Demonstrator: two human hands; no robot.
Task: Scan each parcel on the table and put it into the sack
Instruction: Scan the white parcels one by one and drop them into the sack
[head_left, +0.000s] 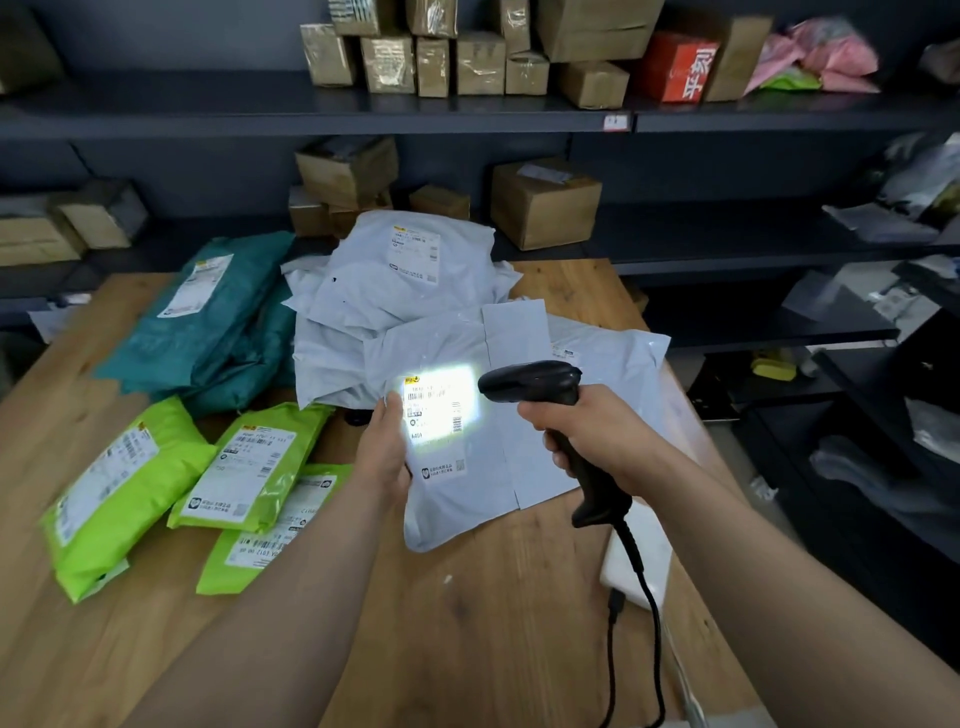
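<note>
Cable (652, 649): trails from scanner (535, 382) down across desk (493, 649) front; could snag if the arm swings wide toward the sack.
Right hand (592, 441): wrapped tight round scanner grip, head aimed left at label (436, 408).
Left hand (382, 452): pinches grey parcel (467, 499) at its left edge, thumb touching the label margin. If it creeps right, it covers the barcode.
Label risk: washed out by scanner light; glare plus limp, creased film could cause a misread.
Parcel position: over desk centre, held from one side only; may sag or slip.
Sack: not in view, so the drop path can't be judged.
Lime parcels (124, 493): near left on desk, likely still to scan.
Teal parcels (208, 322), grey pile (405, 280): farther back; the pile is loose and could slide.
Shelves (467, 117): boxes (545, 202), well apart.
</note>
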